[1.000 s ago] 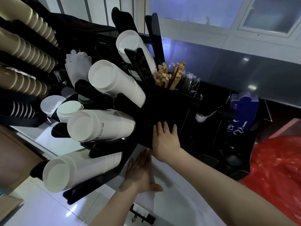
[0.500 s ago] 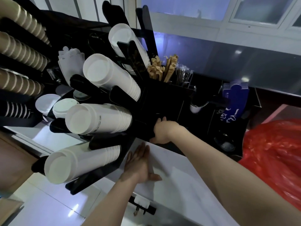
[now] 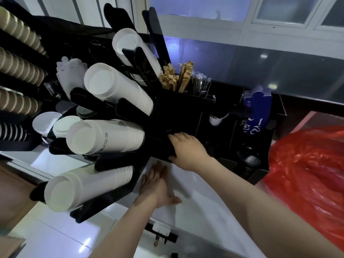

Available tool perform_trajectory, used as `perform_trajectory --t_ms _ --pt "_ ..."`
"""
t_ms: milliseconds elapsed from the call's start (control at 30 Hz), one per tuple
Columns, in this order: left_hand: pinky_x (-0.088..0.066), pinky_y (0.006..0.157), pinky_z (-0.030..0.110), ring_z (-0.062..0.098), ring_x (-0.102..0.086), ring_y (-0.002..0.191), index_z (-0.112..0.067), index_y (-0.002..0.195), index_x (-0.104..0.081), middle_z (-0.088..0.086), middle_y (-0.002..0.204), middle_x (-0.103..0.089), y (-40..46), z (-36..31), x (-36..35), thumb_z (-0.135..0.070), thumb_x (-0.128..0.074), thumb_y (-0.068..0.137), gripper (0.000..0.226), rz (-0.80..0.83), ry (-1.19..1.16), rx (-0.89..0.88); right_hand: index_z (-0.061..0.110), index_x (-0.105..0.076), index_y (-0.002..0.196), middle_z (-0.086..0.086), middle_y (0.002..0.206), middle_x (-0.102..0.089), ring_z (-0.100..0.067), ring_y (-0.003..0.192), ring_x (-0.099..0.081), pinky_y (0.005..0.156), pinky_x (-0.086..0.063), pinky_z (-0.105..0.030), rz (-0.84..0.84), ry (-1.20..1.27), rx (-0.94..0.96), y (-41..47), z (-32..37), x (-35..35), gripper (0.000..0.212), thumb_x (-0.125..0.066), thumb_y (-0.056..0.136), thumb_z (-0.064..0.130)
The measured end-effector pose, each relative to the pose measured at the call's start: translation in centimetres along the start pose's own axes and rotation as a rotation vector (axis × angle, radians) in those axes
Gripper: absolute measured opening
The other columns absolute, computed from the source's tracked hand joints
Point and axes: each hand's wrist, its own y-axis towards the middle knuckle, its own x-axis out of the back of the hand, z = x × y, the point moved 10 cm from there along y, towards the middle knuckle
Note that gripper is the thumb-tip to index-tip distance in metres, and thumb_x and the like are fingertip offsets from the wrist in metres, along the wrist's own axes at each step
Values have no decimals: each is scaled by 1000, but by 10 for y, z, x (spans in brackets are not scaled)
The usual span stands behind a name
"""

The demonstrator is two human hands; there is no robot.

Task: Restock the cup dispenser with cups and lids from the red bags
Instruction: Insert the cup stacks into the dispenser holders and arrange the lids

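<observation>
The black cup dispenser stands on the white counter with several sleeves of white cups fanning out to the left, among them a middle stack and a lowest stack. My right hand lies against the dispenser's black side wall, fingers stretched left and thumb at its lower edge. Flat on the counter at the dispenser's base rests my left hand, holding nothing. A red bag bulges at the right edge. White lids sit stacked behind the cups.
Rows of brown ribbed cups fill a rack at the far left. Wooden stirrers and wrapped straws stand in the dispenser's top compartments. Blue card sleeves hang to the right, above dark bins.
My right hand slid down from the dispenser's front wall, curled briefly at its edge, and now lies lower with fingers pointing left. The left hand stayed on the counter.
</observation>
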Motion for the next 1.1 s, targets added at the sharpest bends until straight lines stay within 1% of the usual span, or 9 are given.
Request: perform_trajectory --t_ms 100,200,333,433,500,600,767,867,1100 --pt "-2 119 44 22 21 145 -16 149 19 6 155 30 -4 -20 15 -54 -63 78 115 -122 20 -50 13 -50 136 -6 131 -56 -27 121 -50 98 -42 -36 -288 235 -76 -42 -21 31 48 -57 90 26" --pt "-8 120 40 20 15 147 -16 149 18 5 157 25 -14 -51 40 -39 -60 85 104 -339 -42 -127 12 -65 114 -4 111 -66 -24 103 -59 88 -42 -27 -535 361 -204 -94 -65 52 30 -63 84 14" --pt "-21 115 37 22 -4 148 -23 148 21 -2 158 22 -27 -78 60 -37 -60 89 101 -485 -246 -132 13 -68 105 0 104 -66 -21 98 -59 83 -34 -17 -671 380 -372 -147 -120 60 24 -65 82 6" --pt "-10 117 32 13 6 145 -28 143 29 -10 149 40 -36 -106 71 -35 -58 90 103 -561 -221 -230 13 -67 106 -2 105 -66 -25 99 -59 81 -31 -16 -702 399 -478 -171 -155 58 28 -66 80 3" --pt "7 114 28 6 22 140 -30 140 32 -12 144 45 -40 -133 79 -33 -55 90 100 -591 -162 -346 14 -65 113 -2 110 -65 -25 104 -58 85 -35 -19 -665 423 -529 -177 -172 54 35 -67 80 6" --pt "13 116 32 9 32 139 -27 148 19 -7 151 35 -32 -165 78 -33 -54 90 94 -544 9 -433 18 -49 133 -1 126 -58 -20 117 -52 94 -39 -26 -520 462 -508 -171 -181 45 60 -71 77 15" --pt "-4 118 43 19 -5 148 -39 146 19 1 160 -10 -12 -164 36 -28 -60 88 99 -257 -22 -339 27 -32 146 0 150 -35 -23 136 -34 106 -39 -38 -268 299 -437 -152 -180 29 88 -78 70 30" --pt "-13 117 45 18 -27 140 -40 148 12 -1 150 -34 -13 -161 41 -25 -58 86 95 -284 -62 -325 30 -23 148 -3 155 -24 -27 141 -25 105 -40 -48 -122 144 -450 -139 -178 14 96 -78 69 36" --pt "-7 118 46 21 -14 147 -42 145 19 2 156 -26 -13 -159 40 -28 -57 89 95 -247 32 -301 31 -23 146 -12 150 -26 -39 125 -44 92 -46 -47 -69 107 -445 -124 -179 3 96 -77 68 35"
